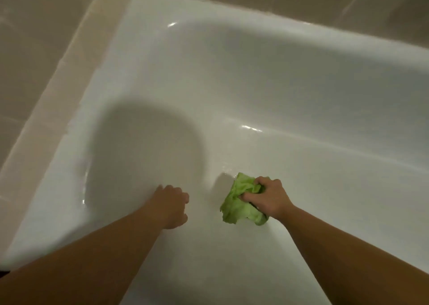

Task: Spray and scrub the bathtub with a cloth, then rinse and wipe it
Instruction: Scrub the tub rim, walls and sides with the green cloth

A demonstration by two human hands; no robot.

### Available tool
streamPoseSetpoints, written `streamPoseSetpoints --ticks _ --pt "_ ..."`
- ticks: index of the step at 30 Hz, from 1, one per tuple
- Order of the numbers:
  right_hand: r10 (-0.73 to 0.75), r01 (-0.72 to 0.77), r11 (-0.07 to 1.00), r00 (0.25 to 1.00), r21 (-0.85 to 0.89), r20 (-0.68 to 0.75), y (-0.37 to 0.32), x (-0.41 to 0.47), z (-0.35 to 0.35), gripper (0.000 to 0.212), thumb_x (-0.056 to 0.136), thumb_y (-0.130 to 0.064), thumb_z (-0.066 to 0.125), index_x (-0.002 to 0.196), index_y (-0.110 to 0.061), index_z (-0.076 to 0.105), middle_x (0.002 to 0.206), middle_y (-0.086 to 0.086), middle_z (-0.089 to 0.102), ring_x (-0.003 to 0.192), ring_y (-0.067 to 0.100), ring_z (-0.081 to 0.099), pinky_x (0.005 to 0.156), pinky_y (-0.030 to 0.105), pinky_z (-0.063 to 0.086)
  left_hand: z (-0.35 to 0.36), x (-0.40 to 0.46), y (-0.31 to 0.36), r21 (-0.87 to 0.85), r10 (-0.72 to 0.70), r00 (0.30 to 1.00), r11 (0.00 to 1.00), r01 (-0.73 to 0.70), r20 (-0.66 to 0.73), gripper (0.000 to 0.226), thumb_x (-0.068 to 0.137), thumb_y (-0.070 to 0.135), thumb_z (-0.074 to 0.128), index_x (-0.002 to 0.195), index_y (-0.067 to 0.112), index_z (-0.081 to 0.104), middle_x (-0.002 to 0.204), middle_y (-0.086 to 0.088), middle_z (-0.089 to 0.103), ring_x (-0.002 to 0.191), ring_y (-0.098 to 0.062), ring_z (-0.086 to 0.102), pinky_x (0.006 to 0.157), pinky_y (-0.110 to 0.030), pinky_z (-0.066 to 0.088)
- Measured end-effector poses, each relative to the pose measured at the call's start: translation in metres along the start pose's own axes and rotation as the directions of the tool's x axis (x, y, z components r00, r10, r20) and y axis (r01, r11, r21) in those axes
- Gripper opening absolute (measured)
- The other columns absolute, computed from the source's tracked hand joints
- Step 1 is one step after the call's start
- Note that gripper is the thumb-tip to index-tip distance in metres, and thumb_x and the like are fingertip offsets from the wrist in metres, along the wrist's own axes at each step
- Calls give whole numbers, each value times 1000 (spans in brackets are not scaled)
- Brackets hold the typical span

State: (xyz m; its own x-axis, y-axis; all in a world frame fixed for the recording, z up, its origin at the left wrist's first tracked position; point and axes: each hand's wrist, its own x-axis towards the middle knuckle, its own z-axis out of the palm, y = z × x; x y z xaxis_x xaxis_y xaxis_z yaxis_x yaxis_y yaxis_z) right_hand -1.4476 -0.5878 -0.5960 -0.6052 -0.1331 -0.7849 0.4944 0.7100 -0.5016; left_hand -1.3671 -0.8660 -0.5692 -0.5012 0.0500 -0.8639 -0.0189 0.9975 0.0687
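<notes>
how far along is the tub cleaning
Mid-scrub or wipe, hard to say which. The right hand grips a green cloth against the tub; the left hand holds nothing. The surface glistens wet. No spray bottle or running water shows.

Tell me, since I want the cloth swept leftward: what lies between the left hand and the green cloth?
Only bare white tub floor, in the head view. The left hand holds nothing; the right hand grips the green cloth.

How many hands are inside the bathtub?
2. The right hand grips the green cloth against the white bathtub. The left hand is to its left, holding nothing, near a large shadow. No others show.
</notes>
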Motion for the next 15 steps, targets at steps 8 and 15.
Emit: streamPoseSetpoints --ticks 8,15 --pt "-121 124 948 992 -293 27 69 109 136 70 75 -57 74 138 -42 48 135 -2 27 125 22 45 88 30 50 44 118 -8 389 201 976 908 -156 -79 59 95 45 50 148 19 47 157 -3 40 152 -22 24 126 -46 -4" --pt "-656 573 470 736 -672 169 105 144 153 61 100 -66 43 158 -52 28 173 12 0 157 42 3 127 53 12 42 161 -5 485 208 969 866 -119 -134 96 97 58 46 163 5 2 172 -16 -8 159 -31 -9 127 -53 -10"
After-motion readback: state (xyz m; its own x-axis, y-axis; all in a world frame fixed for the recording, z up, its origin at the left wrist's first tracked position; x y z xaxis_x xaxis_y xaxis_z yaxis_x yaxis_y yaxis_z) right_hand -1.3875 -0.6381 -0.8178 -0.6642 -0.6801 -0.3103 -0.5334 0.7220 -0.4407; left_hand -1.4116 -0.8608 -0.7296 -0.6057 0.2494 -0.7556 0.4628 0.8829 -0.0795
